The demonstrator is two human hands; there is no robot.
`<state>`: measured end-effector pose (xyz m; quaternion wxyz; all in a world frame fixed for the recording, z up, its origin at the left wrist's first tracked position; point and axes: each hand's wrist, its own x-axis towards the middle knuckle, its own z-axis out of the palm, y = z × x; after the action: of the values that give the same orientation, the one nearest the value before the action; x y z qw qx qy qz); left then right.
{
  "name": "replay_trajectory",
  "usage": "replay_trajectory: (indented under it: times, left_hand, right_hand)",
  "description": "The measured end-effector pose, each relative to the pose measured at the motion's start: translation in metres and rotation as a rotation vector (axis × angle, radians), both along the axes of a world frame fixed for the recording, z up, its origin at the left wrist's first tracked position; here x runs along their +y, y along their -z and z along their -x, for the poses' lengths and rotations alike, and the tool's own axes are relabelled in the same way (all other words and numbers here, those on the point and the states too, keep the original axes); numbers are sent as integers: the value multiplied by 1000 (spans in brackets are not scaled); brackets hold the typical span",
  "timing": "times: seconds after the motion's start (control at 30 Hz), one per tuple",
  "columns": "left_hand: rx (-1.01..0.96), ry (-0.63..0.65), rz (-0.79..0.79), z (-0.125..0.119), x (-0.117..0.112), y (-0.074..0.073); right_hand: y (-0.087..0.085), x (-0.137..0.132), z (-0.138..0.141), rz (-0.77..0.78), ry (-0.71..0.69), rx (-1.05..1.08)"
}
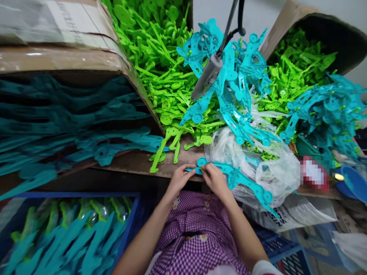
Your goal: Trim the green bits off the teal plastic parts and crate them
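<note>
A long teal plastic part [243, 177] with round discs lies across the table edge in front of me, its right end reaching over a clear plastic bag [266, 172]. My left hand [180, 178] pinches the left tip of this part. Close beside it, my right hand [213, 176] has its fingers closed on the same part near its left disc. Whether a small piece sits between the right fingertips is too small to tell. Several green plastic pieces [163, 151] lie on the wooden table [137, 162] just beyond my hands.
A grey electric screwdriver [207, 78] hangs over heaped teal parts [229, 72] and green pieces [160, 76]. At left, a cardboard box [114, 65] holds teal parts; below stands a blue crate [136, 196] of assembled parts. A blue bowl [354, 187] sits at right.
</note>
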<state>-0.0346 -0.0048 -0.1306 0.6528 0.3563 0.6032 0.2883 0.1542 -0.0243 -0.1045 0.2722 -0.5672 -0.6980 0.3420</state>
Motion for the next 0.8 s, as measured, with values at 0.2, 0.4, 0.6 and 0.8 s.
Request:
replay_trajectory:
  times: [0.2, 0.4, 0.6, 0.8]
  left_hand:
    - [34, -7, -22, -4, -1, 0]
    - [88, -1, -48, -4, -1, 5]
    - [113, 39, -38, -3, 0, 9]
    - [9, -108, 63, 2, 3, -2]
  right_hand:
    - [3, 1, -1, -64, -147, -134]
    - [4, 13, -6, -66, -281, -222]
    - [0, 18, -5, -84, -312, -278]
    - [-30, -30, -42, -141, 58, -103]
